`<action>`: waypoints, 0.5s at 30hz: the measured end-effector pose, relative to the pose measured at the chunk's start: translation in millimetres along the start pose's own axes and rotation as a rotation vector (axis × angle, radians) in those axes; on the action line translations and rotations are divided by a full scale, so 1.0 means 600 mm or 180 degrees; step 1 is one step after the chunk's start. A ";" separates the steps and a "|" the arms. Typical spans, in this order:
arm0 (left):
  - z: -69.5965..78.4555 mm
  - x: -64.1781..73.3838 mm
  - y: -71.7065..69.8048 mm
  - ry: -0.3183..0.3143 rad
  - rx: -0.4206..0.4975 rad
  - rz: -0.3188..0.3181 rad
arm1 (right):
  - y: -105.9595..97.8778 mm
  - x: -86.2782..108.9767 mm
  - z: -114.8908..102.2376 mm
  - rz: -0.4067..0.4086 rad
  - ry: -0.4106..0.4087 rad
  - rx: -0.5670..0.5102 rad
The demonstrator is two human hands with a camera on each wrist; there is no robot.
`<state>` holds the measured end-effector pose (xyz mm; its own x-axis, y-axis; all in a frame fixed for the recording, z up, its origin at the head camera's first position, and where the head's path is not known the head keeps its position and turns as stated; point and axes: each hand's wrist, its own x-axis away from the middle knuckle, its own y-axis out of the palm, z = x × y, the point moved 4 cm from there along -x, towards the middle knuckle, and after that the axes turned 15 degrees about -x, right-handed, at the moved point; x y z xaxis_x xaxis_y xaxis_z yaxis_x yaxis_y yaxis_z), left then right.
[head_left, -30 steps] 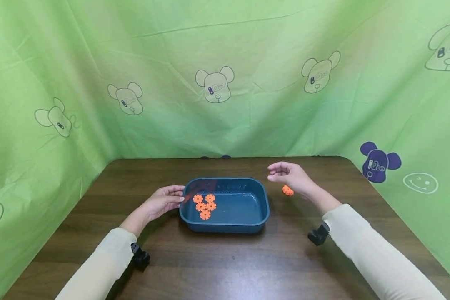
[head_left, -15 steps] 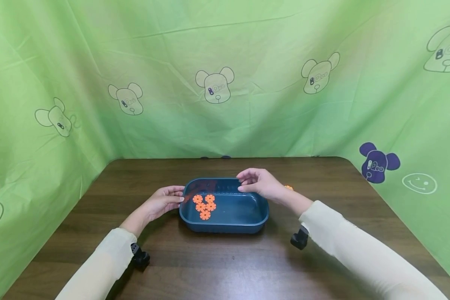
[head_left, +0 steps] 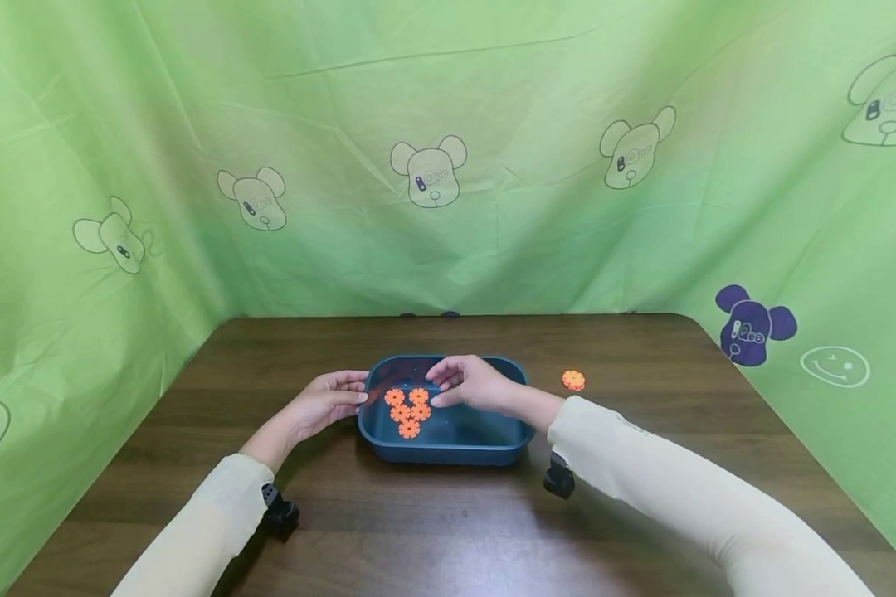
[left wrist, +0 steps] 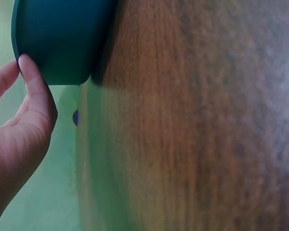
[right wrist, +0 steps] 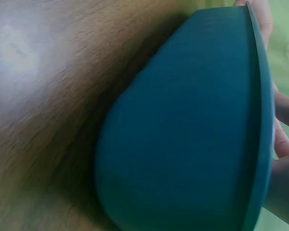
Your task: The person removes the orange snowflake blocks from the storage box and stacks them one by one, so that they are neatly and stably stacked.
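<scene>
My left hand (head_left: 331, 403) pinches the left rim of a dark blue-green plastic tub (head_left: 448, 454), thumb and fingers at its edge; the left wrist view shows this grip close up. Several orange notched snowflake discs (head_left: 409, 429) lie together at the left inside the tub. Over the tub's middle is my right hand (head_left: 478, 385), its fingers loosely bent and parted from the thumb, with nothing showing between them. Those fingertips are just right of the discs. In the right wrist view the tub's wall (right wrist: 183, 125) hides much of this hand.
More orange discs (head_left: 573, 381), apparently stacked, lie on the brown wooden table (head_left: 448, 531) right of the tub. A green curtain (head_left: 523, 249) with bear prints hangs behind the table and along both sides.
My right hand has moved left from above the discs on the table, across the tub's right rim, to beside the discs inside. The left hand and tub have stayed put.
</scene>
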<state>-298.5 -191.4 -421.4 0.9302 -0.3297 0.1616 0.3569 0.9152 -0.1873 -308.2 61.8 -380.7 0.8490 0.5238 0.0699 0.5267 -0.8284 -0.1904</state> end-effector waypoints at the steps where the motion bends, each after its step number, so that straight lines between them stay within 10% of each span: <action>1: 0.000 0.000 0.000 0.0009 -0.0005 -0.0015 | 0.004 -0.003 0.001 -0.0029 0.0040 -0.0003; 15: -0.001 -0.001 -0.002 0.0037 0.0011 -0.0034 | 0.033 -0.037 0.018 -0.0289 0.0125 0.0263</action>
<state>-299.2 -192.2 -421.8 0.9272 -0.3422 0.1522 0.3666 0.9123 -0.1824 -317.0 36.0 -396.6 0.7999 0.5862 0.1285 0.5976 -0.7580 -0.2614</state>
